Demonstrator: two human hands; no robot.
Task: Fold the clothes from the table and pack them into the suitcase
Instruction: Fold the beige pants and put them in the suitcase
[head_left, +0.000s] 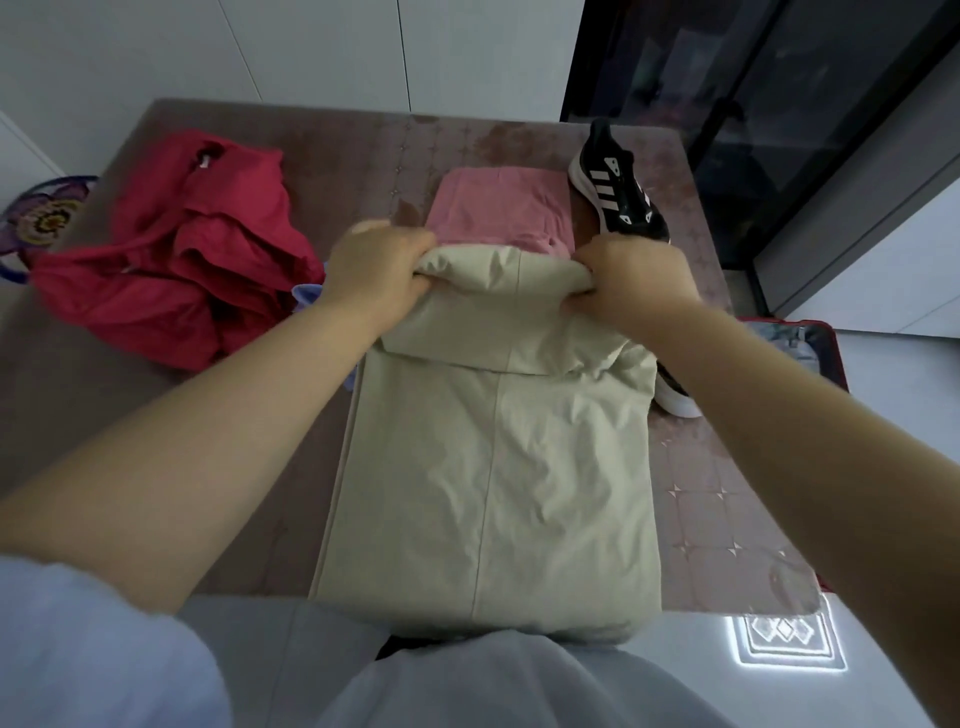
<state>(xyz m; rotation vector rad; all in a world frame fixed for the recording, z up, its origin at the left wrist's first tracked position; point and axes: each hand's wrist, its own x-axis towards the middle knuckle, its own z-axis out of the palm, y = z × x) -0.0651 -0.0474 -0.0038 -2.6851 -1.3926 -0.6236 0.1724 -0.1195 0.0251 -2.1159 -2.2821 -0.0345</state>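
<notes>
Finds white panelled wall (311, 47) behind, patterned brown table (727, 493) at centre, dark glazed unit (727, 104), possibly a cabinet, at right, pale glossy floor (914, 374) carrying bright reflection (789, 644).

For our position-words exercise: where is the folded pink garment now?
Head view: the pink garment lies far-centre on the table, just beyond the beige garment, left of the black sneaker.

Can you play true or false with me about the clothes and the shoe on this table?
1. The left hand and the right hand both grip the beige garment. True.
2. The red garment is neatly folded. False: it lies crumpled on the table.
3. A pink garment lies just beyond the beige one. True.
4. The black shoe sits inside the suitcase. False: it is on the table; the suitcase is beside the table.
</notes>
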